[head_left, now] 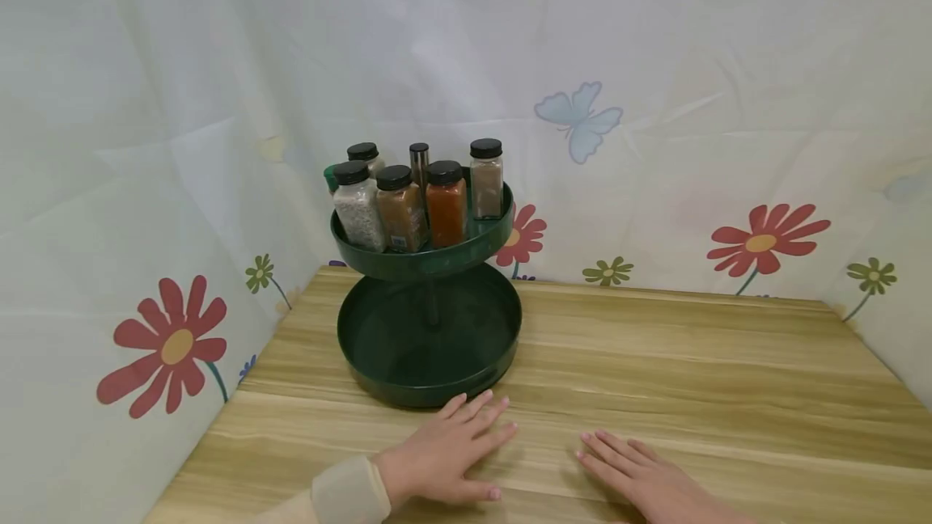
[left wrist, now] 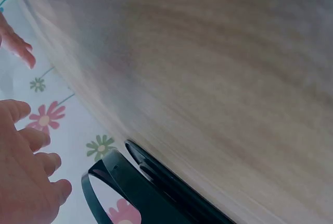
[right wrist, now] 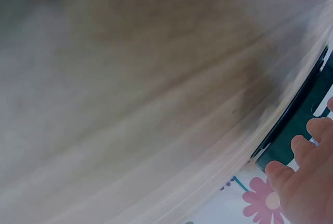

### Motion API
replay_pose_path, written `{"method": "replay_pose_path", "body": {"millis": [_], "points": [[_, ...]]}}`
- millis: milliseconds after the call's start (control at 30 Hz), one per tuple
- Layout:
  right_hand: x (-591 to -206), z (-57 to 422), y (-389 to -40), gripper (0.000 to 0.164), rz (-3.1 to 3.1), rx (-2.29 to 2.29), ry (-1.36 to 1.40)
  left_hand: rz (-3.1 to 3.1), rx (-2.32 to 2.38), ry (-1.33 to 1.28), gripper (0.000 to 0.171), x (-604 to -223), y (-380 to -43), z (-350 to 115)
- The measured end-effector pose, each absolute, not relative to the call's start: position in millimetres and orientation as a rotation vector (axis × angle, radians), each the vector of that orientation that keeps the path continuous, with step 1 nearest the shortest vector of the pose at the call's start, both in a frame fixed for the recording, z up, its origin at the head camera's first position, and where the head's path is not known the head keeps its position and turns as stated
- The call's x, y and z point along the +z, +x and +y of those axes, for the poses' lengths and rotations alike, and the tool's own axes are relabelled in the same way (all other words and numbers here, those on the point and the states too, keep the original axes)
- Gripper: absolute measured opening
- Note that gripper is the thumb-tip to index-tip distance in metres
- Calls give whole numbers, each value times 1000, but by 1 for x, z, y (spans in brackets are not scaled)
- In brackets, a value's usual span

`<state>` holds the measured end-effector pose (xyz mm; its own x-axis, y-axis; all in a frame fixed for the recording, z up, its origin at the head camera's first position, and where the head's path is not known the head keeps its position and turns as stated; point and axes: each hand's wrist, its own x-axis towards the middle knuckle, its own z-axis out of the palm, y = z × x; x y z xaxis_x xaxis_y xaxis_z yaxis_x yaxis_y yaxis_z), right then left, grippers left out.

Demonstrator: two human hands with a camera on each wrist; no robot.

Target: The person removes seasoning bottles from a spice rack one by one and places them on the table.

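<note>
A dark green two-tier round rack (head_left: 429,386) stands toward the left of the wooden table. On its upper tier are several spice jars with black lids, among them one of orange-red spice (head_left: 446,213), one of brown spice (head_left: 402,218) and one of white grains (head_left: 359,213). Just in front of the lower tier, my left hand (head_left: 447,455) spreads its fingers, palm down, holding nothing. My right hand (head_left: 644,479) is to the right with straight fingers, also holding nothing. In the left wrist view the left hand (left wrist: 26,166) shows beside the rack's rim.
The wooden table (head_left: 692,370) extends to the right of the rack. A white cloth backdrop (head_left: 437,39) printed with flowers and butterflies closes off the back and both sides. A slim dark-capped bottle (head_left: 419,164) and a green-lidded container (head_left: 331,178) stand toward the back of the upper tier.
</note>
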<state>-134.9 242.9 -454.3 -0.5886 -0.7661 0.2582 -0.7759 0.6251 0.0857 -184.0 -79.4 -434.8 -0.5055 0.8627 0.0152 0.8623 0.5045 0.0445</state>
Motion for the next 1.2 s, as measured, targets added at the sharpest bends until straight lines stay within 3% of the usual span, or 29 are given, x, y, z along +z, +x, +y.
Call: {"method": "replay_pose_path", "body": {"millis": [300,1200], "points": [[-449,241,-136,65,-2627,90,1257,2705,136,1510,74,-432,-189,-81],[-445,244,-143,65,-2764,207,1210,2774,234,1385,72,-431,-196,-95]]}}
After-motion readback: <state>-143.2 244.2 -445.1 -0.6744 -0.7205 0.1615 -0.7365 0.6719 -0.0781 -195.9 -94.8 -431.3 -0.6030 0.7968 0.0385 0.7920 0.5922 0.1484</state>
